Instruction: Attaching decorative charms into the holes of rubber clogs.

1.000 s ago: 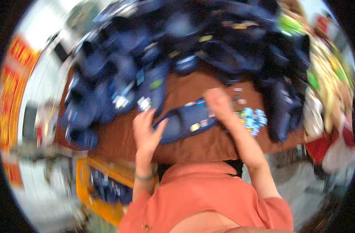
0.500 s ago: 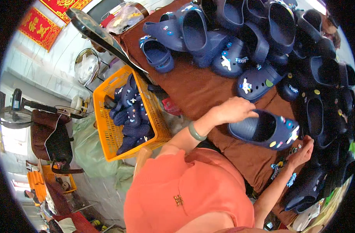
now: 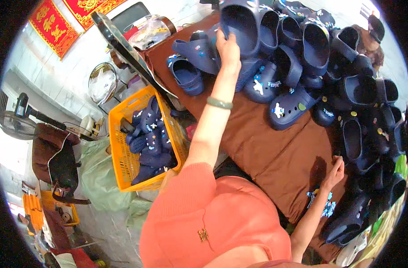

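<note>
My left hand [image 3: 228, 49] reaches to the far side of the brown-covered table and grips the edge of a navy clog [image 3: 242, 24], its opening facing up, over other clogs. Beside that hand lie a tilted navy clog [image 3: 196, 53] and a smaller one [image 3: 186, 76]. My right hand [image 3: 333, 174] is at the right, above the table, with its fingers pinched together; whether anything small is between them is hidden. Under the right wrist lies a small heap of blue and white shoe charms [image 3: 328, 207]. Nearby, a clog with white and green charms [image 3: 290, 109] rests on the cloth.
Many navy clogs [image 3: 315, 49] crowd the table's far and right sides. At left, a yellow plastic crate [image 3: 116, 154] holds more charm-covered clogs. A standing fan [image 3: 16, 123], a brown chair [image 3: 56, 154] and green plastic sheeting [image 3: 99, 176] are farther left.
My left hand has carried the clog from the table's near middle up to the far pile. My right hand has shifted slightly left and down, away from where that clog was.
</note>
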`<state>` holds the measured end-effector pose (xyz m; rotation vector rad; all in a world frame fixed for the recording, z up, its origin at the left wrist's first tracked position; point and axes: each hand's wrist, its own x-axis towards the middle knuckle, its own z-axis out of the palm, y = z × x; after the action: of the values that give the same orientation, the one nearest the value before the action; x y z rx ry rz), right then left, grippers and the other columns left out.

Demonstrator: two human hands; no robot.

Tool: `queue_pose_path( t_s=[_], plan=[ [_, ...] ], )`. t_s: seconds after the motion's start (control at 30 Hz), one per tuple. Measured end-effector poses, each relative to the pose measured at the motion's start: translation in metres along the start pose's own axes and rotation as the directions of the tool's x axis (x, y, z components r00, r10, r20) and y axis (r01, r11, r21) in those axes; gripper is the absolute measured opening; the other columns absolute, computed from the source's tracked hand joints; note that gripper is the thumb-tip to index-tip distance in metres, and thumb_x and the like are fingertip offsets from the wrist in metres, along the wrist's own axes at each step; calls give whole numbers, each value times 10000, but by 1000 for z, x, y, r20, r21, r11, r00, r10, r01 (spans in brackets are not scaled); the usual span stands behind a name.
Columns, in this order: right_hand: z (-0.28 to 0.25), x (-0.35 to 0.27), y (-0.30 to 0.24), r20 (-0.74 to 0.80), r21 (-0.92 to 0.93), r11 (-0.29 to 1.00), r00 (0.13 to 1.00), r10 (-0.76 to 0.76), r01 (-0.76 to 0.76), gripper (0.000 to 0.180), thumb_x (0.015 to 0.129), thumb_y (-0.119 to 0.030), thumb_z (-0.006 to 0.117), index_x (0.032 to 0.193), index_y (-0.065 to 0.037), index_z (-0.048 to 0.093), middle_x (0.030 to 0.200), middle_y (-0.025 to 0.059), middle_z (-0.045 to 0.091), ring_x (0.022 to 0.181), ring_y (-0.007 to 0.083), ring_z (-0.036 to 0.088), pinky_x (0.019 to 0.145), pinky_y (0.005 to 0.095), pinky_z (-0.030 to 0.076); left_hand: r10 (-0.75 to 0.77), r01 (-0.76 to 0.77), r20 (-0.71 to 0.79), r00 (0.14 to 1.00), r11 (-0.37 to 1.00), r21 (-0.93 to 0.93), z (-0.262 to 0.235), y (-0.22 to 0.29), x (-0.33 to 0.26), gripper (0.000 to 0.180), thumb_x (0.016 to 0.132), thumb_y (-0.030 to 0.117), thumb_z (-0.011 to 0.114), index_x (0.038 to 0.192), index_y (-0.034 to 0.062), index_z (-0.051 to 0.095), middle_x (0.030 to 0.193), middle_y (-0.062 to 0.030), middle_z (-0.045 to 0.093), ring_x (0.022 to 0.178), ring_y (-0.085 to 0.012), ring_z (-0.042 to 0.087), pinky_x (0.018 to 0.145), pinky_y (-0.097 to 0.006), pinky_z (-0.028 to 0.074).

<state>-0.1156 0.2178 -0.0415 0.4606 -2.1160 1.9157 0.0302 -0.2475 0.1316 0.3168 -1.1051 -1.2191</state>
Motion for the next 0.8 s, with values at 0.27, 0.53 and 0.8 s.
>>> queue_pose_path(
  t_s=[0.27, 0.53, 0.8],
  plan=[
    [1, -3, 4, 79, -44, 999, 997, 0, 4, 342, 977, -287, 509, 919, 21, 646, 857, 31, 630, 829, 113, 573, 807, 259, 456, 202, -58, -386, 900, 934, 353, -106, -29, 110, 503, 762, -73, 402, 1256, -9, 474, 1168, -183, 559, 1035, -293, 563, 926, -375, 443],
    [2, -1, 23, 186, -111, 993, 981, 61, -40, 325, 975, -282, 518, 910, 17, 630, 873, 32, 622, 840, 108, 568, 791, 235, 461, -13, 190, -448, 894, 917, 352, -274, -11, 151, 377, 727, -22, 404, 1055, -36, 589, 993, -205, 623, 865, -362, 628, 822, -435, 512],
    [8, -9, 21, 258, -133, 990, 962, 83, -50, 312, 976, -259, 517, 966, 33, 627, 907, 28, 630, 860, 107, 573, 792, 241, 466, -480, 653, -494, 725, 706, 272, -365, -56, 126, 186, 846, 181, 573, 1013, 102, 588, 973, -69, 608, 843, -226, 581, 611, -422, 531]
  ],
)
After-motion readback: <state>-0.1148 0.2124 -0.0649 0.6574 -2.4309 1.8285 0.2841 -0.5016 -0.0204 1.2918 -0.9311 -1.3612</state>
